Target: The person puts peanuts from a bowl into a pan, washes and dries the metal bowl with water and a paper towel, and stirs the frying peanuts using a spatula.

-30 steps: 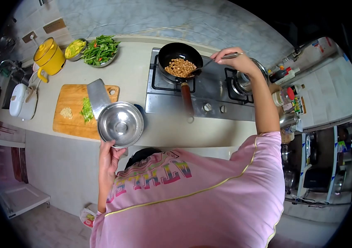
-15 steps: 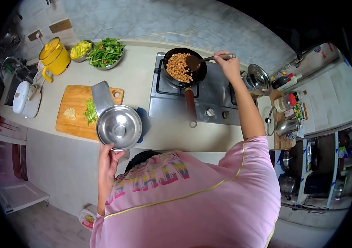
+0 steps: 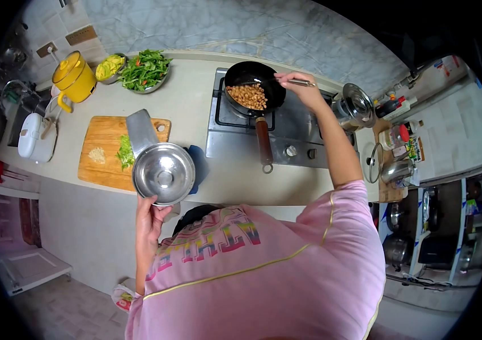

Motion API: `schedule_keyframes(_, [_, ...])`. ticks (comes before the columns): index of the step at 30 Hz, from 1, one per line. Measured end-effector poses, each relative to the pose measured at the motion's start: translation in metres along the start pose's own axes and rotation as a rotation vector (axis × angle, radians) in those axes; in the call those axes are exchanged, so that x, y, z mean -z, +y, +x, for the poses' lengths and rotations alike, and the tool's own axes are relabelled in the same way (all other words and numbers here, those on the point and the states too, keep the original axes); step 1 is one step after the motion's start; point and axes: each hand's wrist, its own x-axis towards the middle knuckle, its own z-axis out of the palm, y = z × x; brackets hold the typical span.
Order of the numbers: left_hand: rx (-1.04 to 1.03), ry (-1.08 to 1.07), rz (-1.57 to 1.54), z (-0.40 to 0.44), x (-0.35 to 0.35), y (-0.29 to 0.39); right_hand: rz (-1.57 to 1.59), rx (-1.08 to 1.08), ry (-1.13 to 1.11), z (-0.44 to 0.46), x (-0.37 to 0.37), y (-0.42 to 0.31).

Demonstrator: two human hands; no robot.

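The spatula (image 3: 305, 83) points left into the pan (image 3: 249, 70), lying crosswise.

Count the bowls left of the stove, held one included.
3: steel bowl in the left hand; greens bowl and yellow-slice bowl side by side at the back of the counter. More may hide in far-left shadow.

This is a kitchen: a stove (image 3: 226, 143) at one o'clock carries a frying pan (image 3: 252, 72), a cutting board (image 3: 100, 136) lies on the desk (image 3: 190, 85) at nine, a yellow lidded pot (image 3: 76, 82) stands at ten, shelves (image 3: 457, 243) hold cookware (image 3: 396, 250) at four.
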Motion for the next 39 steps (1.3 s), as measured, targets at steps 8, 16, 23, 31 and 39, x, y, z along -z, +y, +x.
schedule_keyframes(8, [0.044, -0.035, 0.007, 0.009, -0.001, -0.006, -0.208, -0.021, -0.107, -0.037, 0.017, -0.067])
schedule_keyframes(16, [0.049, -0.101, 0.020, 0.010, -0.006, -0.009, -0.091, 0.028, 0.151, -0.017, -0.026, 0.011])
schedule_keyframes(23, [0.019, -0.026, 0.008, 0.001, -0.004, -0.007, -0.055, 0.027, 0.552, -0.013, 0.008, 0.017])
schedule_keyframes(31, [0.025, -0.022, 0.005, -0.006, -0.001, -0.011, 0.448, -0.092, 0.649, 0.029, 0.003, 0.071])
schedule_keyframes(39, [-0.005, -0.029, 0.019, -0.009, 0.002, -0.010, 0.028, -0.062, -0.050, -0.016, 0.016, 0.001])
